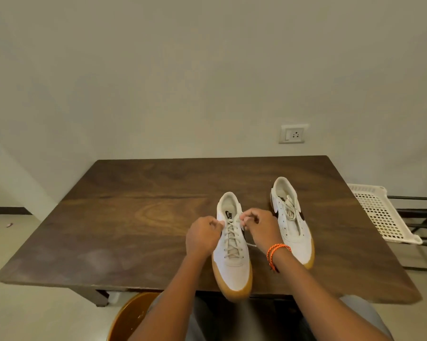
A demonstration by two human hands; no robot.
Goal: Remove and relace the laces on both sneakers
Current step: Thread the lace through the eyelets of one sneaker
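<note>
1. Pinching the lace ends at the top of the near sneaker [232,262], my left hand [202,236] and right hand [260,228] sit on either side of its tongue, fingers curled in tight on the lace [233,238].
2. My left hand grips the lace at the sneaker's left upper eyelets; my right hand grips it at the right ones, and an orange cord bracelet [276,252] circles that wrist.
3. This near sneaker is white with a gum-coloured sole, laced in a criss-cross up its front, toe pointing toward me and poking just over the worktop's [133,217] near edge.
4. A bit of loose lace end lies on the wood just beside the sneaker's right side, under my right wrist.
5. The second sneaker [291,222] stands to the right and a little farther back, apart from the first, toe also toward me, with its lace bunched loosely over the tongue.
6. Beyond the worktop's right edge a white perforated basket [380,215] rests on a dark rack.
7. On the wall behind sits a white socket plate [292,134].
8. Below me, near my knees, I see the rim of a brown round stool [131,318].
</note>
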